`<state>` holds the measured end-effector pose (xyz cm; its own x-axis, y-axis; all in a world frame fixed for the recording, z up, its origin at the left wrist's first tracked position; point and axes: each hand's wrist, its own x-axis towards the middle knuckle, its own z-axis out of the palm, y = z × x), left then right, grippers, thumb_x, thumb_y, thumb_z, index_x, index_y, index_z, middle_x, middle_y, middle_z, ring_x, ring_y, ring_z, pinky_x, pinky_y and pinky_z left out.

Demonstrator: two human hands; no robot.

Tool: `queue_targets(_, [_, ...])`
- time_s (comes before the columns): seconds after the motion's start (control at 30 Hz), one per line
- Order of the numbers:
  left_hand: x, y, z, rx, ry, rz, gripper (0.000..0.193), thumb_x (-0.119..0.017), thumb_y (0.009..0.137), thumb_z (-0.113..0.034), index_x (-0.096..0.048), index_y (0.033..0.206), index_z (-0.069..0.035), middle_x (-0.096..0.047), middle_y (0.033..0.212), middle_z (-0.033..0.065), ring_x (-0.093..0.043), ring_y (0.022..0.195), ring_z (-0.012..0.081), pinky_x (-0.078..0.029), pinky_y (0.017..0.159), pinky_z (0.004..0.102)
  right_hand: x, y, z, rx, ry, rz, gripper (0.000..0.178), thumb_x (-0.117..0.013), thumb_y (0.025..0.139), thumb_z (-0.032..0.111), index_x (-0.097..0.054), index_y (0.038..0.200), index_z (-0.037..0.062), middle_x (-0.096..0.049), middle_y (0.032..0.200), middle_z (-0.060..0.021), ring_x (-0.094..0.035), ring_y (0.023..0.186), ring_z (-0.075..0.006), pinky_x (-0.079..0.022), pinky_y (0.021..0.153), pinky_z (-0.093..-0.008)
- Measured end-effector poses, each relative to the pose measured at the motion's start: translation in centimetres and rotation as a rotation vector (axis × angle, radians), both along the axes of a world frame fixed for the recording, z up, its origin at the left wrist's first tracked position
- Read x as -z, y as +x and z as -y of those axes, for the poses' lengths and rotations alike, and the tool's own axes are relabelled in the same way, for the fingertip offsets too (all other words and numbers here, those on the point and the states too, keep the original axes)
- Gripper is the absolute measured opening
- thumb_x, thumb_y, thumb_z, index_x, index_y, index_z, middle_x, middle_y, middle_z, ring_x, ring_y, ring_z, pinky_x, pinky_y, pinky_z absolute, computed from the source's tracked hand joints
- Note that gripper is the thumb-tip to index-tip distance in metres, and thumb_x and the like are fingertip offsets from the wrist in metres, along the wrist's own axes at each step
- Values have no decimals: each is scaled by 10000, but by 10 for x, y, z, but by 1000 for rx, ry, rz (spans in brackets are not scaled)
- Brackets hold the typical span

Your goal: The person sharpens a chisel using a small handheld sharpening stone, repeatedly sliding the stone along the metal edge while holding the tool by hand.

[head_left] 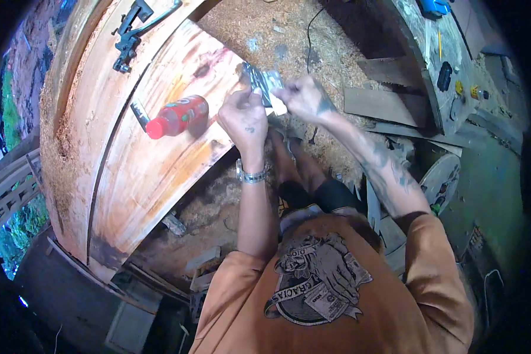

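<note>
In front of me, at the edge of a wooden slab point(159, 171), both hands are at a small, shiny packet point(264, 82), partly dark and partly white. My left hand point(246, 115), below a metal wristwatch point(251, 176), is closed on its near left side. Fingers curled in a pinch, my right hand point(305, 99) grips the packet's right side. What is inside the packet cannot be made out. A red plastic bottle point(186, 114) with a red cap lies on the slab to the left of my left hand.
A thin, flat metal piece point(139, 112) lies beside the bottle's cap. Farther up, a black metal tool point(130, 38) rests on the curved wood. Sawdust point(271, 35) covers the ground. On the right, a workbench point(430, 65) holds a dark object point(444, 76) and small yellow items point(459, 87).
</note>
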<state>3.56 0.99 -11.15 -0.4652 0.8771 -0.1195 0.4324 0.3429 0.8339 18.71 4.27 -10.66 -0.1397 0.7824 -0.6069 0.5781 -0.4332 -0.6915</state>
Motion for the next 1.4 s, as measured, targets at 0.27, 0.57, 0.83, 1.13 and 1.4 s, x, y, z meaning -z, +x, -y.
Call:
queue_targets(0.27, [0, 2, -2, -5, -15, -59, 219, -781, 824, -126, -749, 899, 77, -662, 663, 52, -522, 583, 92, -437, 567, 268, 7, -4, -22, -2, 42, 8, 363, -708, 916, 354, -753, 864, -3, -624, 603, -106, -567, 577, -125, -483, 574, -353])
queue_targets(0.57, [-4, 4, -4, -3, 9, -2, 229, -783, 818, -127, -752, 912, 80, -630, 642, 38, -518, 585, 92, -436, 570, 274, 13, -2, -21, 0, -4, 17, 346, -690, 926, 325, -747, 818, 2, -643, 603, -107, -599, 579, -144, -491, 581, -362])
queue_targets(0.83, [1, 5, -5, -6, 27, -7, 227, -791, 809, -129, -750, 900, 75, -654, 661, 47, -534, 599, 85, -442, 578, 267, 4, -5, -30, 14, 92, 42, 431, -675, 923, 393, -725, 771, -7, -632, 612, -133, -576, 589, -137, -488, 586, -369])
queue_targets(1.13, [-5, 6, 0, 1, -14, -18, 216, -788, 813, -99, -753, 927, 81, -655, 670, 44, -528, 609, 85, -447, 585, 260, 9, -7, -22, 83, 87, -14, 399, -707, 900, 366, -721, 784, -15, -615, 597, -185, -598, 535, -209, -485, 568, -404])
queue_targets(1.4, [0, 6, -2, 15, 21, -13, 196, -769, 834, -106, -756, 920, 70, -628, 614, 27, -515, 557, 78, -430, 538, 265, 3, -2, -20, -21, 48, 123, 429, -695, 898, 401, -705, 748, 0, -645, 656, -208, -651, 571, -248, -499, 582, -420])
